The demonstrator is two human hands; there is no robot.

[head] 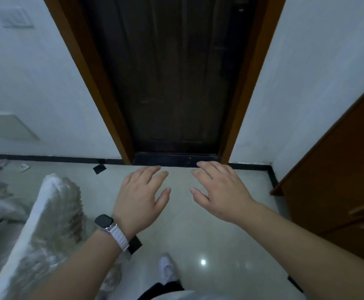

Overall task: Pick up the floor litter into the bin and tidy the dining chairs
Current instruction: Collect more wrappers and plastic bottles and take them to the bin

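My left hand (139, 198) and my right hand (220, 191) are held out side by side, palms down, above the pale glossy tile floor (198, 234). Fingers of both are spread and relaxed, and neither holds anything. A watch with a white strap sits on my left wrist. A small white scrap (24, 167) lies on the floor by the far-left skirting. Black tape-like pieces lie on the tiles, one (99, 169) near the door frame and one (134, 244) partly under my left wrist. No bin or dining chair is in view.
A dark closed door (172, 79) in a brown wooden frame stands straight ahead. White walls flank it. A brown wooden cabinet (337, 187) with handles fills the right side. Something bulky wrapped in clear plastic (46, 224) crowds the left. My white shoe (167, 269) shows below.
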